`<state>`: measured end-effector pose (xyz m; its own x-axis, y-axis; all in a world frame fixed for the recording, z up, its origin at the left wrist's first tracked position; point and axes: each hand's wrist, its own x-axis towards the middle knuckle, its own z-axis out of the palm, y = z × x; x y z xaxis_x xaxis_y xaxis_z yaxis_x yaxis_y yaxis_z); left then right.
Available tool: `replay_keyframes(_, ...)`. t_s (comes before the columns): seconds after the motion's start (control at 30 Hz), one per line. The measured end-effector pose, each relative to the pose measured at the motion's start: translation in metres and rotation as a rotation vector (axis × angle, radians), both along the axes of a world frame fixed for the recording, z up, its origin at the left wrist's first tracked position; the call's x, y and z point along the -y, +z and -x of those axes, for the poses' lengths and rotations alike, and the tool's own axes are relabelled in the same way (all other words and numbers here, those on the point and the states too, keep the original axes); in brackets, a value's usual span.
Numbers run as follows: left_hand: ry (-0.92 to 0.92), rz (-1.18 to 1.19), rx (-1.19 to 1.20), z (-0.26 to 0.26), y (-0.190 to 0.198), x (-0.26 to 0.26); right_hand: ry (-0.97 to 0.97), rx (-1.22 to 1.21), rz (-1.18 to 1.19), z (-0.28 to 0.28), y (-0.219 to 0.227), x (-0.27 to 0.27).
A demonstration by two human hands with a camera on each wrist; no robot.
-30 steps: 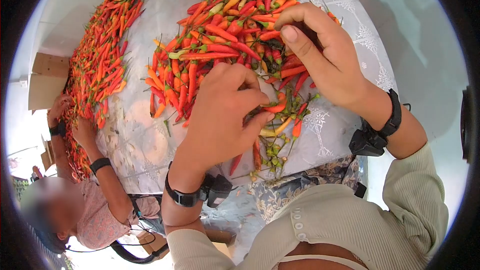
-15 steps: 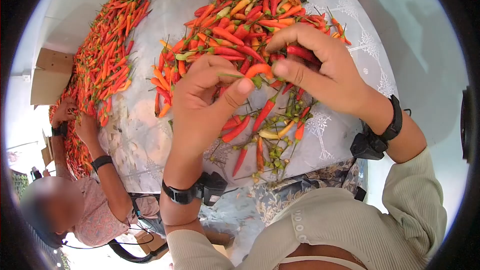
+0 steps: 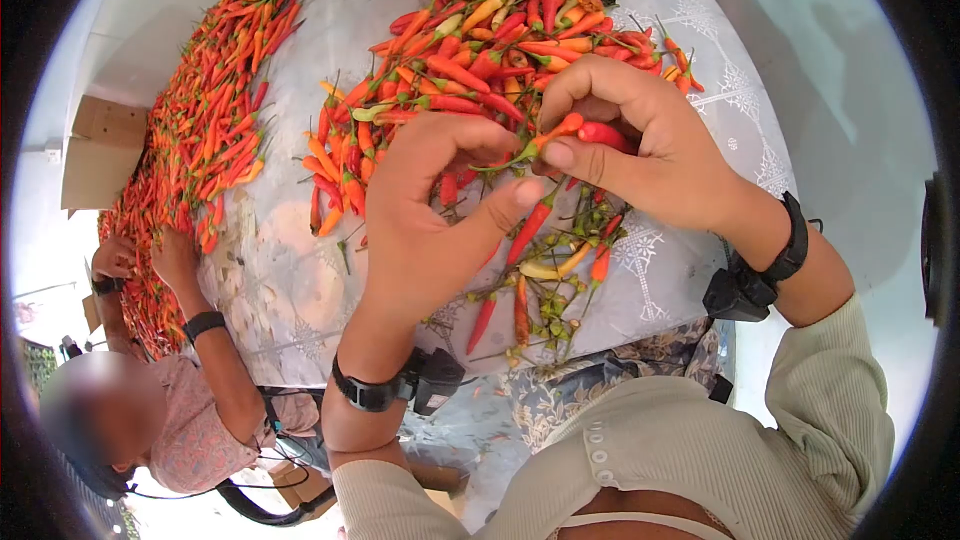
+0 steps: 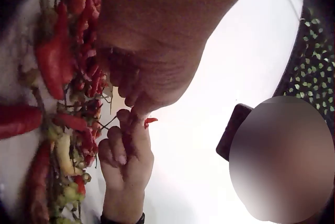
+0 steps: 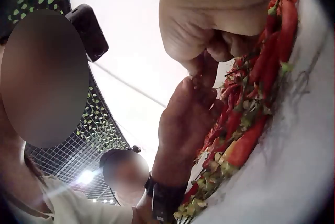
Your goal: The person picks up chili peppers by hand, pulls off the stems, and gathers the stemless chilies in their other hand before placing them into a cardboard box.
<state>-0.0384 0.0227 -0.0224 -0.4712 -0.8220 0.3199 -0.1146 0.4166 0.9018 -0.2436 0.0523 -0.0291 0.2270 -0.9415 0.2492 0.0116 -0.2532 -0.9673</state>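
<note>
Over wht patterned cloth [image 3: 318, 50], nr pale wall [image 3: 860, 170]: R fingers [image 3: 592, 162] pinch chili [image 3: 560, 132], L fingers [image 3: 455, 130] apart.

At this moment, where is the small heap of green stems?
In the head view, the green stems lie right of centre by the near table edge, below the right hand and beside a yellow chili.

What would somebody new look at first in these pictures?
Probably the bright pile of red and orange chillies in the middle of the table. Then the small orange chilli pinched in the right hand, near the middle of the head view. On the left, a long heap of chillies stretches down toward another person.
</note>
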Motion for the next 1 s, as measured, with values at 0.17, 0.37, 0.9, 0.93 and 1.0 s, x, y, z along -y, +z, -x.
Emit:
replay_keyframes(0.17,0.033,0.077,0.045,0.0003,-0.0053,-0.0005,0.049,-0.073,-0.024,0.0008,0.0020,-0.0010)
replay_keyframes(0.37,0.043,0.109,0.072,0.0002,-0.0027,0.0001,0.044,-0.148,-0.022,0.0026,0.0067,-0.0016)
replay_keyframes(0.9,-0.180,-0.068,-0.069,-0.0076,0.0012,0.0062,0.137,-0.142,0.038,0.0042,0.0043,-0.0016)
replay_keyframes(0.93,-0.202,-0.075,-0.078,-0.0080,0.0013,0.0066,0.159,-0.115,0.016,0.0046,0.0047,-0.0018)
replay_keyframes(1.0,-0.254,-0.112,-0.121,-0.0082,0.0027,0.0068,0.207,-0.059,-0.027,0.0050,0.0069,-0.0021)
